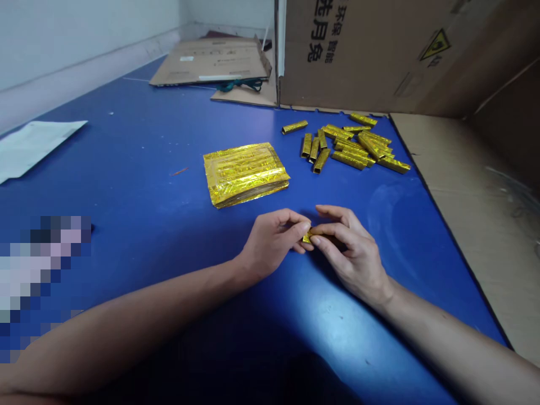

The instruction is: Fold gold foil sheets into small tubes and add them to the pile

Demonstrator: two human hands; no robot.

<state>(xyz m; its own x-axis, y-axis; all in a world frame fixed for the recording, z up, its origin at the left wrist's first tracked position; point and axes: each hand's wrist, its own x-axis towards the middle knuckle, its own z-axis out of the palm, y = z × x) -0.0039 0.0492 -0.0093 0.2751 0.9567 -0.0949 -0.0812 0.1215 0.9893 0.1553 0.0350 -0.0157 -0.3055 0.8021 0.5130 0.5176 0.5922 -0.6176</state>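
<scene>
A small piece of gold foil paper [306, 238] is between my two hands over the blue tabletop. My left hand [270, 244] pinches it from the left with thumb and fingertips. From the right, thumb and index finger of my right hand [360, 256] close on its edge, while the other fingers are loosely curled. Most of the paper is hidden by the fingers. Just beyond my left hand lies a stack of gold foil sheets [244, 173]. Farther back on the right is a loose pile of folded gold foil tubes [350, 152], several of them with open ends showing.
A large cardboard box [358, 62] stands along the back right, with a cardboard flap [455, 185] beside the table's right edge. Flat cardboard [211, 59] with a green ribbon [240, 84] lies at the back. A pale sheet [37, 143] is at far left, above a blurred-out object [42, 264].
</scene>
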